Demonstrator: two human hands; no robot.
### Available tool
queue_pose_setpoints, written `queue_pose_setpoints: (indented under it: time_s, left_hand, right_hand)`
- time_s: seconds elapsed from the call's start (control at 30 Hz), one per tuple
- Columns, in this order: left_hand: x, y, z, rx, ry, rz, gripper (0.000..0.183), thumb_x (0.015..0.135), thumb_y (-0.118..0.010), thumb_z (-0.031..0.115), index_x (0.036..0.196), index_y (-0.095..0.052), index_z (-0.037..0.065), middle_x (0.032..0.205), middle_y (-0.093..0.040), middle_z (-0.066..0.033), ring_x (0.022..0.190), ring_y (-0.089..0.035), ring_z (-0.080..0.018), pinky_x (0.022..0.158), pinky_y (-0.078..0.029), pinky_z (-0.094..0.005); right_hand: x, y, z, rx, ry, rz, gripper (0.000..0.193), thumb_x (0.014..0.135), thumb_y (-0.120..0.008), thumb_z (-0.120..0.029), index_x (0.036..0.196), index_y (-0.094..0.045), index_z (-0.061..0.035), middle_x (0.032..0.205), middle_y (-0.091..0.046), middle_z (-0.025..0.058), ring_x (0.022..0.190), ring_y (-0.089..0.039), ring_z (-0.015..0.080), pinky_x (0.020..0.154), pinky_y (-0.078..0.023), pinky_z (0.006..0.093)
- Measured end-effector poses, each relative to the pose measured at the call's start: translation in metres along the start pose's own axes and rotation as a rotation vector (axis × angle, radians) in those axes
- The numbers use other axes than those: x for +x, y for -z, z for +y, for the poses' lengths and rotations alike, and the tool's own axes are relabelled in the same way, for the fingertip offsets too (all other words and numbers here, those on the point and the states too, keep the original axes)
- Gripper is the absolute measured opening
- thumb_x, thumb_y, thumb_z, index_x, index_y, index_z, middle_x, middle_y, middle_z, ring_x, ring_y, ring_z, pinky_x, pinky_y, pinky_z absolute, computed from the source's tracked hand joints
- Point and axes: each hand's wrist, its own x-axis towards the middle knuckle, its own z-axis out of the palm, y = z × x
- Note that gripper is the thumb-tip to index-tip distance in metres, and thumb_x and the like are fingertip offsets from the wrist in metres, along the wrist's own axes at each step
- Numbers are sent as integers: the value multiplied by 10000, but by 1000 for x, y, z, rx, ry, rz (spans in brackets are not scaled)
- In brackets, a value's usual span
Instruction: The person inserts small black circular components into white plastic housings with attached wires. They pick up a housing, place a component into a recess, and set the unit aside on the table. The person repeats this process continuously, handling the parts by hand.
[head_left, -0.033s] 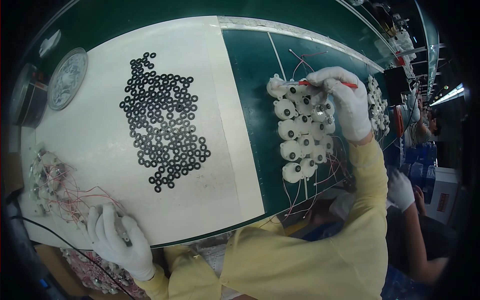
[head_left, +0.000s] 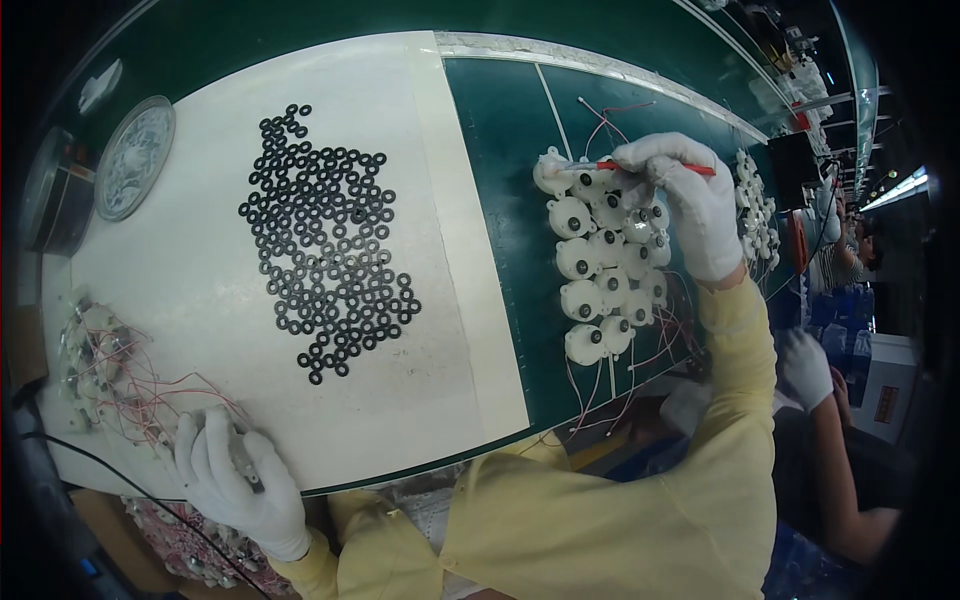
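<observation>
My right hand [head_left: 690, 205], in a white glove, pinches a thin red-handled stick [head_left: 640, 167] like a small brush. Its pale tip reaches over a round white housing [head_left: 552, 172] at the far left corner of a block of such housings. Most of these housings [head_left: 579, 261] carry a black ring in the middle, and red and white wires trail from them. At the lower left, my gloved left hand [head_left: 235, 485] curls around a pale grey housing [head_left: 244, 462], partly hidden by the fingers, beside a wired heap of housings [head_left: 95, 360].
Many black rings [head_left: 325, 240] lie spread on a white sheet [head_left: 430, 350] over the green table [head_left: 500, 150]. A round patterned dish [head_left: 137, 158] stands at far left. More housings [head_left: 755, 215] lie at right, where a co-worker's gloved hand [head_left: 806, 370] shows. A black cable [head_left: 130, 487] crosses lower left.
The co-worker's gloved hand at right has shifted slightly. Both my hands, the red stick and the housings look the same.
</observation>
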Motion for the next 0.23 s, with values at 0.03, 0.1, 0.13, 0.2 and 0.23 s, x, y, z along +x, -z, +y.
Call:
queue_pose_setpoints:
  time_s: [0.03,0.1,0.13,0.2,0.23]
  left_hand:
    - [0,0,0,-6,2,4,393,965,-649,27,1355,-650,-23,1285,-704,-161,1249,-614,-435,1161,-380,-612]
    - [0,0,1,-5,5,4,395,965,-652,25,1357,-648,-21,1288,-704,-161,1250,-614,-435,1163,-379,-611]
    - [-1,0,1,3,6,1,396,966,-654,25,1359,-647,-20,1291,-704,-161,1251,-615,-435,1163,-379,-611]
    - [-1,0,0,7,5,-4,402,966,-659,27,1365,-644,-17,1295,-703,-161,1254,-614,-436,1166,-376,-611]
    - [-1,0,-1,4,4,-5,405,966,-662,29,1369,-642,-14,1296,-703,-161,1257,-613,-437,1168,-373,-610]
  right_hand:
    - [0,-1,1,11,11,-9,228,1025,-578,-113,1097,-755,12,1102,-775,106,786,-701,132,731,-564,252]
    - [0,-1,1,16,18,-15,229,1026,-576,-112,1095,-758,8,1102,-776,105,791,-702,131,732,-562,251]
    - [-1,-1,1,10,13,-13,229,1027,-575,-112,1096,-759,6,1103,-776,105,794,-702,131,730,-561,250]
    - [-1,1,3,-7,8,-17,236,1035,-570,-119,1106,-758,5,1119,-776,110,801,-705,135,739,-566,254]
    - [-1,3,5,-16,8,-23,242,1041,-566,-125,1116,-756,6,1135,-776,115,805,-706,139,749,-572,258]
